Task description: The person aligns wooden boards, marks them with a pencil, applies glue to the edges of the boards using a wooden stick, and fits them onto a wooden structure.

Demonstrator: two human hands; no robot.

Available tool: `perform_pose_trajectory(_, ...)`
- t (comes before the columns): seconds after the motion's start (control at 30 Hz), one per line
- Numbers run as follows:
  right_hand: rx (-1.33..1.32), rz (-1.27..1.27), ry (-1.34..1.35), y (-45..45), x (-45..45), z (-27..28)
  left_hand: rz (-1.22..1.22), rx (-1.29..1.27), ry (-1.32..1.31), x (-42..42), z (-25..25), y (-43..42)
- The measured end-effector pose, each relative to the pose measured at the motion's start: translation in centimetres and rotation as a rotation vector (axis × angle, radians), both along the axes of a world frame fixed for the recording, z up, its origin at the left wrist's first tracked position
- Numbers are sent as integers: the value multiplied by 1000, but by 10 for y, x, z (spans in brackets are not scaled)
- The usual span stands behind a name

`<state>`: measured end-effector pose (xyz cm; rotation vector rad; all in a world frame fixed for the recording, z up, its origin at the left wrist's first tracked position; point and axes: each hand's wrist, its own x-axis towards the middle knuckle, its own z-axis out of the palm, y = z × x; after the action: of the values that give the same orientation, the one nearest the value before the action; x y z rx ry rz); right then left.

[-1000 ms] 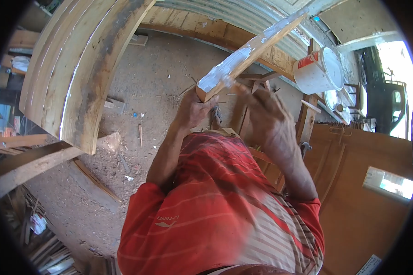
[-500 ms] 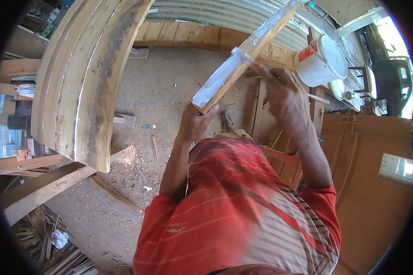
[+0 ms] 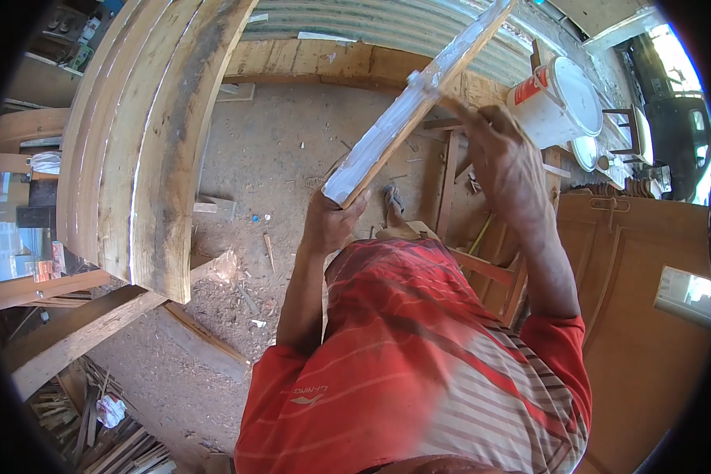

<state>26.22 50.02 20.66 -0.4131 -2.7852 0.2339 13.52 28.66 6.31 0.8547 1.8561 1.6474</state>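
My left hand (image 3: pixel 329 223) grips the near end of a long wooden plank (image 3: pixel 383 142), which slants up and away to the right. A white, glue-like layer coats most of its upper face. In my right hand (image 3: pixel 515 178) is a thin wooden stick (image 3: pixel 454 106). Its white-smeared tip rests on the coated face, around the middle of the visible length. Whether that tip has bristles is too blurred to tell. The plank's far end runs out of view at the top.
Thick curved boards (image 3: pixel 146 150) with white seams stand at left on a beam (image 3: pixel 79 340). A white bucket (image 3: pixel 541 114) sits at right, above a panelled wooden door (image 3: pixel 608 316). Wood scraps (image 3: pixel 118 442) lie lower left, and a curved timber (image 3: pixel 308 62) crosses behind.
The stick's tip has slid up along the plank, away from my left hand. My right hand has shifted slightly right and down. The plank's near end has moved slightly left and down.
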Motion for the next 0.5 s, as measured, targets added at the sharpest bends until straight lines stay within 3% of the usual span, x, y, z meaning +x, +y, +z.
perform_pose_trajectory(0.17,6,111,-10,-10,2,-1,32,16,65,1,-3,1)
perform_pose_trajectory(0.3,-34,-96,-11,27,-6,-2,33,-2,29,2,-3,1)
perform_pose_trajectory(0.4,6,125,60,9,-1,-2,37,-1,19,0,-1,2)
perform_pose_trajectory(0.47,35,80,63,23,1,-13,46,-18,64,0,2,3)
perform_pose_trajectory(0.5,46,66,56,30,3,-18,8,-5,224,-2,-4,3)
